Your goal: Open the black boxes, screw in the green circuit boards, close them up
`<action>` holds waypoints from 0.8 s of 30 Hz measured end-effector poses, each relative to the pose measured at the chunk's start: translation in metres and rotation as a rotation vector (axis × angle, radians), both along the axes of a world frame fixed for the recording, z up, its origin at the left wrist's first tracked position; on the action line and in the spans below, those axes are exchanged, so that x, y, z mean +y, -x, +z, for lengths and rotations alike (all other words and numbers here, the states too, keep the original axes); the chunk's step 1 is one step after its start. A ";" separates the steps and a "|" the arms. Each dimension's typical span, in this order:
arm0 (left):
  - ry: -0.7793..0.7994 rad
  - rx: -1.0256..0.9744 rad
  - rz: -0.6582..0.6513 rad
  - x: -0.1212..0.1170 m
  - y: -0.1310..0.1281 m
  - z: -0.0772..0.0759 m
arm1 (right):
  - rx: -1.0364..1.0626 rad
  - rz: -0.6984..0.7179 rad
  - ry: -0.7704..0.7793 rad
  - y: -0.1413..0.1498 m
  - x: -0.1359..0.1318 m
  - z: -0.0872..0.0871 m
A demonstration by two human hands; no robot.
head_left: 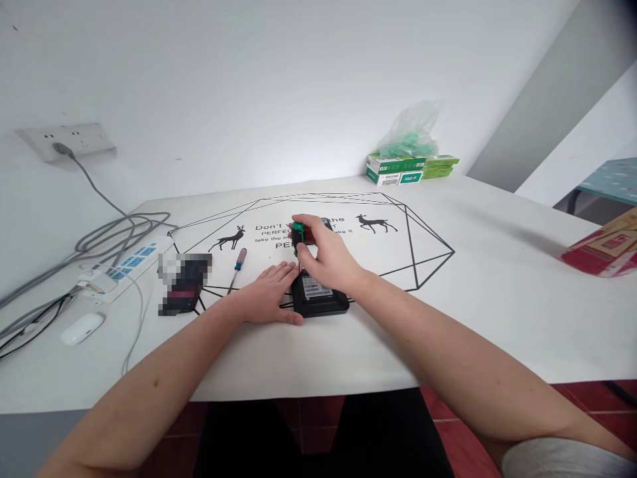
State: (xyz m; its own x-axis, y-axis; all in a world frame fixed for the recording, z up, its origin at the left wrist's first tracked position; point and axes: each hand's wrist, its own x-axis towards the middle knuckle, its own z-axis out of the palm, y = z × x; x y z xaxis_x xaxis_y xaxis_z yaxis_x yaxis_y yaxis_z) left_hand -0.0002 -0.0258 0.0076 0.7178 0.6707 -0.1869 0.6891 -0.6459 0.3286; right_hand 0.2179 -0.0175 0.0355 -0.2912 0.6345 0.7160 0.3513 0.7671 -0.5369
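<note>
My right hand (323, 249) grips a screwdriver (298, 234) with a green and black handle, held upright. Its shaft points down at the far left part of a black device (326, 307), though the fingers hide just where the tip meets it. A white printed label (316, 287) shows on the device's upper face. Against the device's left side lies my left hand (266, 295), flat, with its fingers stretched out and its thumb along the near edge. A second screwdriver (239, 261), with a purple and blue handle, rests on the table left of that hand.
A dark, pixelated phone-like object (186, 285) lies farther left, near a power strip (132, 265), tangled cables (107, 229) and a white earbud case (82, 328). Green-and-white boxes (398, 169) under a plastic bag (413, 129) stand by the wall. A red package (604, 245) is at right.
</note>
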 end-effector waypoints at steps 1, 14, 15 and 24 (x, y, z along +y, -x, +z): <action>-0.003 -0.002 0.001 0.000 0.000 -0.001 | -0.008 0.002 -0.002 -0.001 0.000 0.000; -0.012 0.019 0.005 0.000 0.000 -0.001 | 0.025 -0.039 -0.135 -0.001 0.001 0.003; -0.006 0.025 0.011 0.000 0.000 -0.001 | 0.028 -0.046 -0.138 -0.001 0.002 0.003; -0.019 -0.004 -0.004 0.002 0.002 -0.004 | 0.028 -0.024 -0.192 -0.001 0.001 0.003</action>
